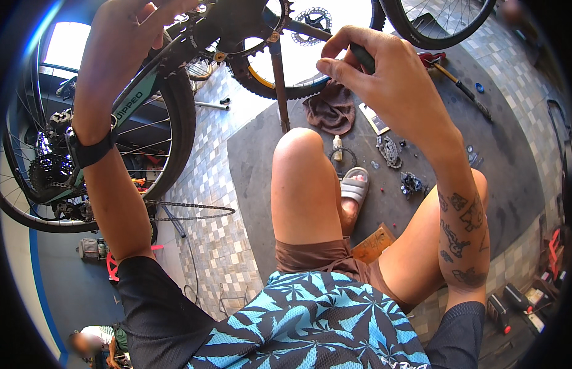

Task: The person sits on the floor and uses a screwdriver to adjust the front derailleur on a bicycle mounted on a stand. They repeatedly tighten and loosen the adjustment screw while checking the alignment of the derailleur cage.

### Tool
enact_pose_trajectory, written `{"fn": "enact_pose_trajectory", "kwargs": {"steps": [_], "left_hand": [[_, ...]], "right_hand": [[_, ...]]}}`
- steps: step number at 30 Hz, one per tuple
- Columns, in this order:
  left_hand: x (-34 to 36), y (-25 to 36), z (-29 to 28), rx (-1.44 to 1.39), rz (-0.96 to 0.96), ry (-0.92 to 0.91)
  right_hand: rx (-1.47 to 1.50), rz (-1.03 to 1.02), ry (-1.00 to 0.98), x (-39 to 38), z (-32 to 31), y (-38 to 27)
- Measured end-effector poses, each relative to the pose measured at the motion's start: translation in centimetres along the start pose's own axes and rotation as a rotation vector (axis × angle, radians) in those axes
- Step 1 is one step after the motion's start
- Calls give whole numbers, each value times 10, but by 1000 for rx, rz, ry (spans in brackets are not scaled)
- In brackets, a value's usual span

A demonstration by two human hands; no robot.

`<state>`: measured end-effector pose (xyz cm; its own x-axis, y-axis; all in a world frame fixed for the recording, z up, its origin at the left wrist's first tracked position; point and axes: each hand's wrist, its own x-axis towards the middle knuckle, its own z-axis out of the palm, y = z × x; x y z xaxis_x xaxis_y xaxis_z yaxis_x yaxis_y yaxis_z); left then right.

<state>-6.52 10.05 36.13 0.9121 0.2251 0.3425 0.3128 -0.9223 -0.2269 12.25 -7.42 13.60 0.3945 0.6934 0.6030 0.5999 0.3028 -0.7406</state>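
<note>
My left hand (120,49) is raised at the upper left beside the bicycle frame (131,101). Its fingers bend together near the crank area, partly cut off by the top edge, and I cannot make out what they grip. In my right hand (384,71), the curled fingers hold a dark stick-like handle (362,58); which tool it belongs to does not show. Between the hands is a toothed chainring (284,21) on the bike. A chain (200,204) hangs in a loop from the rear wheel's sprockets (46,161).
On the dark mat lie a brown cloth (330,109), a small bottle (337,147), a coiled chain (389,152), a derailleur (412,183) and a long-handled tool (464,89). A wooden block (373,243) sits between my legs. Another person (101,341) is at the lower left.
</note>
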Motion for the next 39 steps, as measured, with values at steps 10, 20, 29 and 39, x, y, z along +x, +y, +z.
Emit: {"fn": "enact_pose_trajectory", "kwargs": {"steps": [10, 20, 29, 39], "left_hand": [[2, 78, 2, 242, -45, 102], [13, 74, -2, 221, 85, 22], [15, 76, 8, 358, 322, 239], [-2, 58, 5, 287, 52, 125]], "right_hand": [[5, 10, -2, 0, -1, -2], [-7, 29, 3, -1, -1, 0], [161, 54, 161, 56, -7, -47], [235, -152, 320, 88, 18, -54]]}}
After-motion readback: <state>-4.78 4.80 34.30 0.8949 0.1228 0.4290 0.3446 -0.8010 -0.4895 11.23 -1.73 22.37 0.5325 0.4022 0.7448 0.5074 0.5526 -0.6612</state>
